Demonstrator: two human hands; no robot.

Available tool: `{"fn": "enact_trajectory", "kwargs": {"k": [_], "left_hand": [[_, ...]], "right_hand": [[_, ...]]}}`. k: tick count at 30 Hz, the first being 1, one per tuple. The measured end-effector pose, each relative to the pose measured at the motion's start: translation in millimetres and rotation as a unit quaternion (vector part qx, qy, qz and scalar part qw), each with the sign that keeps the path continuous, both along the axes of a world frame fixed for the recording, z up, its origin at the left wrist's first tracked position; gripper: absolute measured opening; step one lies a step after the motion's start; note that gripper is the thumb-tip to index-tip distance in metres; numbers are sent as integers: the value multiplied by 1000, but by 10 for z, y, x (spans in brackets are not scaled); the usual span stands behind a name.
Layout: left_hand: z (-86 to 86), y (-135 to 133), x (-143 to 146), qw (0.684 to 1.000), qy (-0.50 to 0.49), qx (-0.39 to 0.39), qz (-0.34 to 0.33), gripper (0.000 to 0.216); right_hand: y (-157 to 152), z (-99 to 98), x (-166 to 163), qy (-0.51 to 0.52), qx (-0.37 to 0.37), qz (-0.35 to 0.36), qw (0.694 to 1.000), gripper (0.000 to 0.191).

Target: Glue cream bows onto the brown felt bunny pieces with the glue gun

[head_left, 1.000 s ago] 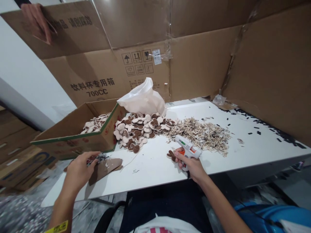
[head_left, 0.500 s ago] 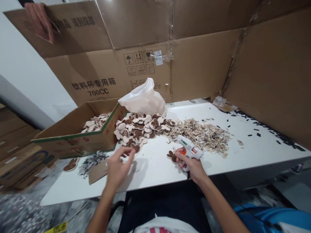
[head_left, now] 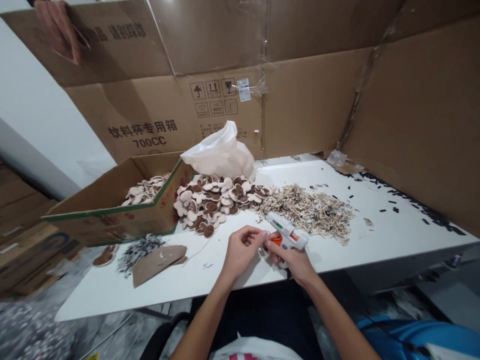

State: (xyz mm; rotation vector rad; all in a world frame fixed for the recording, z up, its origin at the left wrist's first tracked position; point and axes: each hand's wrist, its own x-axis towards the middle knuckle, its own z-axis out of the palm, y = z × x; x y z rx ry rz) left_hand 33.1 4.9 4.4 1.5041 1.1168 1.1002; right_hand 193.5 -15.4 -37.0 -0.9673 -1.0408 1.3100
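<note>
My right hand (head_left: 291, 256) grips a white glue gun (head_left: 285, 231) with an orange trigger, its nozzle pointing left over the white table (head_left: 375, 240). My left hand (head_left: 242, 248) sits just left of the gun, fingers curled over the small brown-and-cream piece that lay by the nozzle; that piece is now hidden beneath the fingers. Behind them lies a heap of brown-and-cream paw-shaped pieces (head_left: 213, 200) and a spread of small pale strips (head_left: 311, 210).
An open cardboard box (head_left: 112, 215) with more pieces stands at the left. A brown card scrap (head_left: 157, 257), grey shreds (head_left: 138, 247) and one piece (head_left: 103, 256) lie near it. A white plastic bag (head_left: 221, 152) and cardboard walls (head_left: 300, 100) ring the table. Another person's hand (head_left: 56, 30) holds a flap top left.
My left hand has swung from the box's front corner rightward across the table to the glue gun's nozzle, covering the piece there. My right hand and the gun have barely moved.
</note>
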Motion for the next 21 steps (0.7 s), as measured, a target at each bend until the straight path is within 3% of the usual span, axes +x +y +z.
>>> {"fn": "enact_trajectory", "kwargs": {"k": [7, 17, 21], "left_hand": [[-7, 4, -8, 999, -34, -25, -10, 30], [38, -6, -55, 992, -102, -77, -2, 32], [-7, 9, -62, 991, -108, -75, -1, 32]], "right_hand": [[-11, 62, -19, -15, -1, -3, 1000, 34], [18, -9, 5, 30, 2, -19, 999, 26], [46, 3, -8, 68, 8, -70, 995, 24]]}}
